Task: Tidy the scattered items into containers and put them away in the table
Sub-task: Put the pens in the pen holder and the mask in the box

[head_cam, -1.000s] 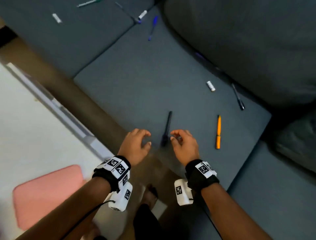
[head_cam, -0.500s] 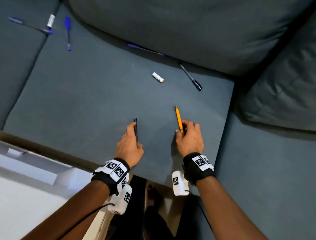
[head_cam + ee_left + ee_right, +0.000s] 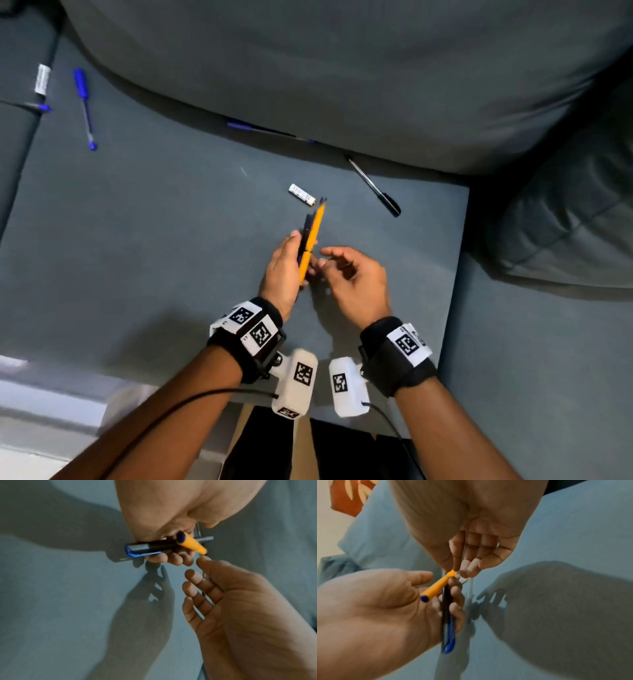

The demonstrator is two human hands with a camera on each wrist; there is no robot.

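Observation:
Above the grey sofa seat (image 3: 171,257), my left hand (image 3: 298,250) grips two pens together: an orange pen (image 3: 315,228) and a dark pen with a blue clip (image 3: 306,226). The wrist views show the orange pen (image 3: 192,545) (image 3: 436,586) crossing the dark pen (image 3: 145,549) (image 3: 447,615) inside the curled fingers of that left hand (image 3: 171,559) (image 3: 376,601). My right hand (image 3: 342,270) (image 3: 223,601) (image 3: 471,547) hovers just beside it, fingers relaxed and fingertips at the orange pen's end. A white battery (image 3: 301,194) and a black pen (image 3: 376,190) lie just beyond.
A blue pen (image 3: 84,106), a second battery (image 3: 42,79) and another pen (image 3: 37,107) lie at far left. One more blue pen (image 3: 239,125) sits in the seam under the back cushion. A pillow (image 3: 565,222) fills the right corner; the white table edge (image 3: 51,404) is lower left.
Half a second ago each hand lay on a pen on the seat. Both pens are now lifted and held together in my left hand; the right hand has loosened its grip.

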